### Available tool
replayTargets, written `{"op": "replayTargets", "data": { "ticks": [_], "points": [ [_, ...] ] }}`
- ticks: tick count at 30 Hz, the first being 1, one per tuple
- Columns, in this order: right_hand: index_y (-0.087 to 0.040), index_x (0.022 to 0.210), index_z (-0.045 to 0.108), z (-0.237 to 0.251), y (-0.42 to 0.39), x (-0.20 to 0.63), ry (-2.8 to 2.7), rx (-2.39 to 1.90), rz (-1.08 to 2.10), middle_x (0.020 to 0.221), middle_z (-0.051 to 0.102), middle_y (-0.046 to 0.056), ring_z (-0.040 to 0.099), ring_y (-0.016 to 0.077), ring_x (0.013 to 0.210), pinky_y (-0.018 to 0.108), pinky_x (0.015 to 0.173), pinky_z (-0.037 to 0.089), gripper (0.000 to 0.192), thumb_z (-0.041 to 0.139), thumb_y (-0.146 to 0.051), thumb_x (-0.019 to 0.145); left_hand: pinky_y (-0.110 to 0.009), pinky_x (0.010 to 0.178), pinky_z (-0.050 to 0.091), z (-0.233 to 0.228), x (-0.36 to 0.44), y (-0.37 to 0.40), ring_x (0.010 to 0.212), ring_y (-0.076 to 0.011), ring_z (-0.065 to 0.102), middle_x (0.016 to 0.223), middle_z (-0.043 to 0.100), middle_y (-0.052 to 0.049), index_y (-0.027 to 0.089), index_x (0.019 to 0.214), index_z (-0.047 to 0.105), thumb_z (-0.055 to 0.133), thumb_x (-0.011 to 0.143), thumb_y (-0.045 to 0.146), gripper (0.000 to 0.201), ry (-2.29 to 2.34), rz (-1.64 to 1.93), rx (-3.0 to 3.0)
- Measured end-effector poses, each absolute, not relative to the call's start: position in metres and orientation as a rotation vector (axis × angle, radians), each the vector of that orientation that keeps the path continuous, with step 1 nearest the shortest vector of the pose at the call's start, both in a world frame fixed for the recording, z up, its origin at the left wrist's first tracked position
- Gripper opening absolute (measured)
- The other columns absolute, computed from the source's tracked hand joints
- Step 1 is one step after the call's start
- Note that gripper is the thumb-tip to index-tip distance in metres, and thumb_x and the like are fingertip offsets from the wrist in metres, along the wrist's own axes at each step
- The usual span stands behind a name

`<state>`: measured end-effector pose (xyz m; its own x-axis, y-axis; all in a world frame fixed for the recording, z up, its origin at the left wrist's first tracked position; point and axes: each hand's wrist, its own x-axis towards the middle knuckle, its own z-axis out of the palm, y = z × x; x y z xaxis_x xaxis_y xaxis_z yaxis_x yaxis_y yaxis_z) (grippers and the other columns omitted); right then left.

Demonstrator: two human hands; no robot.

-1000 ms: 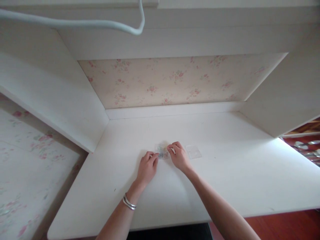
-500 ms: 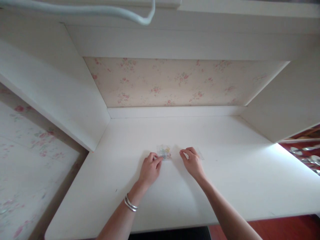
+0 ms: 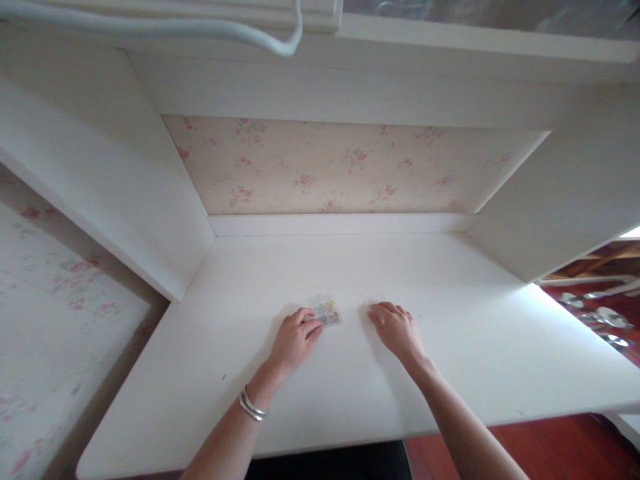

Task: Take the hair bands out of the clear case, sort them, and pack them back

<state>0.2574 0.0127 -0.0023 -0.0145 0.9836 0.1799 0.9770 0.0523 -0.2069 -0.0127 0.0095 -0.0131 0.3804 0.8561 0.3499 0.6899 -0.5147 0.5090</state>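
A small clear plastic box (image 3: 327,310) with colourful bits inside lies on the white desk (image 3: 350,393). My left hand (image 3: 294,340), with silver bangles at the wrist, grips the box's near left edge with its fingertips. My right hand (image 3: 397,329) lies palm down on the desk a little to the right of the box, not touching it. A flat clear piece that lay on that spot earlier is hidden under this hand.
The desk sits in a white alcove with side panels (image 3: 125,200) left and right and a floral back wall (image 3: 340,167). A white cable (image 3: 210,30) hangs along the top. Red wooden floor (image 3: 575,447) and metal items (image 3: 595,310) show at the right.
My right hand let go of the box and moved right, coming down over the flat clear piece. My left hand stayed on the box. The view shifted slightly.
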Motion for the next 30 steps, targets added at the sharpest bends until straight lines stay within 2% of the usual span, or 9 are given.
{"op": "replayTargets", "data": {
  "ticks": [5,8,11,14,18,21,24,27,30],
  "points": [
    [-0.031,0.13,0.048,0.015,0.016,0.258,-1.967,-2.012,0.1,0.107,0.066,0.006,0.063,0.0202,0.081,0.032,0.071,0.045,0.042,0.041,-0.025,0.089,-0.031,0.082,0.047,-0.012,-0.008,-0.001,0.08,-0.0127,0.059,0.104,0.057,-0.004,0.027,0.093,0.068,0.051,0.088,0.029,0.018,1.309,0.803,2.364],
    [-0.026,0.128,0.05,0.027,0.024,0.262,-1.724,-1.963,0.231,0.109,0.064,0.008,0.064,0.0198,0.082,0.034,0.076,0.047,0.041,0.039,-0.027,0.089,-0.032,0.082,0.046,-0.011,-0.007,-0.005,0.083,-0.0132,0.059,0.107,0.057,-0.003,0.028,0.094,0.068,0.052,0.088,0.028,0.018,1.285,0.798,2.347],
    [-0.019,0.122,0.055,0.031,0.026,0.255,-1.316,-1.751,0.669,0.1,0.065,0.008,0.065,0.018,0.08,0.036,0.078,0.052,0.04,0.046,-0.036,0.087,-0.032,0.085,0.047,-0.008,-0.006,-0.007,0.085,-0.0138,0.058,0.107,0.057,-0.002,0.029,0.1,0.065,0.056,0.085,0.029,0.018,1.266,0.807,2.302],
    [-0.016,0.114,0.059,0.028,0.019,0.235,-0.925,-1.47,1.076,0.094,0.065,0.006,0.065,0.0159,0.075,0.036,0.078,0.055,0.042,0.061,-0.037,0.078,-0.036,0.091,0.045,-0.007,-0.007,-0.006,0.1,-0.0184,0.055,0.112,0.057,-0.004,0.028,0.114,0.057,0.064,0.078,0.033,0.037,1.3,0.869,2.228],
    [-0.017,0.102,0.065,0.013,0.004,0.206,-0.803,-1.371,1.273,0.089,0.066,0.005,0.064,0.0141,0.071,0.035,0.077,0.057,0.035,0.068,-0.034,0.071,-0.046,0.098,0.038,-0.015,-0.007,0.0,0.117,-0.027,0.046,0.126,0.052,-0.009,0.024,0.128,0.043,0.073,0.067,0.042,0.07,1.402,0.939,2.178],
    [-0.015,0.108,0.064,-0.002,0.002,0.194,-0.863,-1.422,1.304,0.079,0.068,0.004,0.064,0.0145,0.067,0.035,0.075,0.057,0.04,0.065,-0.035,0.073,-0.047,0.097,0.038,-0.021,-0.005,0.005,0.117,-0.0301,0.047,0.129,0.051,-0.012,0.023,0.132,0.038,0.076,0.061,0.047,0.083,1.437,0.932,2.176],
    [-0.014,0.11,0.064,-0.013,0.006,0.193,-1.053,-1.568,1.179,0.074,0.068,0.004,0.064,0.0158,0.064,0.033,0.068,0.055,0.042,0.059,-0.037,0.076,-0.046,0.094,0.039,-0.022,-0.003,0.008,0.115,-0.0305,0.05,0.126,0.054,-0.012,0.023,0.132,0.037,0.077,0.058,0.047,0.088,1.471,0.878,2.188],
    [-0.019,0.106,0.067,-0.015,0.009,0.195,-1.33,-1.697,0.95,0.078,0.07,0.004,0.065,0.0178,0.068,0.031,0.065,0.053,0.037,0.052,-0.04,0.079,-0.045,0.093,0.04,-0.021,-0.002,0.008,0.113,-0.0292,0.051,0.123,0.057,-0.011,0.024,0.131,0.039,0.077,0.059,0.047,0.085,1.491,0.822,2.207],
    [-0.023,0.101,0.069,-0.012,0.008,0.196,-1.497,-1.759,0.77,0.088,0.071,0.003,0.066,0.0195,0.082,0.032,0.074,0.051,0.033,0.048,-0.039,0.082,-0.044,0.093,0.04,-0.02,-0.002,0.006,0.112,-0.0279,0.052,0.122,0.058,-0.01,0.024,0.131,0.039,0.076,0.06,0.046,0.083,1.492,0.813,2.232]
  ]
}}
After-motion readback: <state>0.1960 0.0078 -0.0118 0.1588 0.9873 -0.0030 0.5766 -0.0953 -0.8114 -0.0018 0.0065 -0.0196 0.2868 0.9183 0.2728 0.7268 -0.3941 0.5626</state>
